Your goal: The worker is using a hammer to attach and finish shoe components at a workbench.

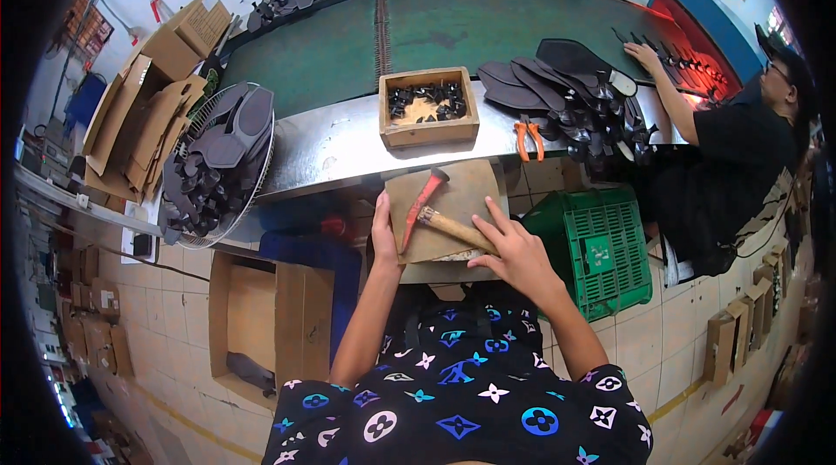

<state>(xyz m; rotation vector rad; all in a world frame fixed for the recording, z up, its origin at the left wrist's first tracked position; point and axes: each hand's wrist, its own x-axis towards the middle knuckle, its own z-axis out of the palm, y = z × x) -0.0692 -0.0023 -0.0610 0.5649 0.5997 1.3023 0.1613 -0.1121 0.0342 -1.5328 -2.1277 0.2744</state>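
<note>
In front of me is a square brown board (pixel 470 189), with a hammer (pixel 453 228) lying slantwise on it. The hammer has a worn red head and a wooden handle. My left hand (pixel 383 234) rests along the board's left edge, its visible fingers straight. On the right side, my right hand (pixel 515 252) has its fingers spread over the board, around the end of the handle. Beyond the board, a wooden box (pixel 428 136) of small black parts stands on the metal bench edge (pixel 322 151). Orange-handled pliers (pixel 529 141) lie right of the box.
Dark sole-shaped pieces (pixel 557 90) are piled on the bench. A wire basket (pixel 261 171) holds more at left. A green belt (pixel 505 21) runs behind. A green crate (pixel 605 252), a cardboard box (pixel 305 317) and a seated co-worker (pixel 731 134) are close by.
</note>
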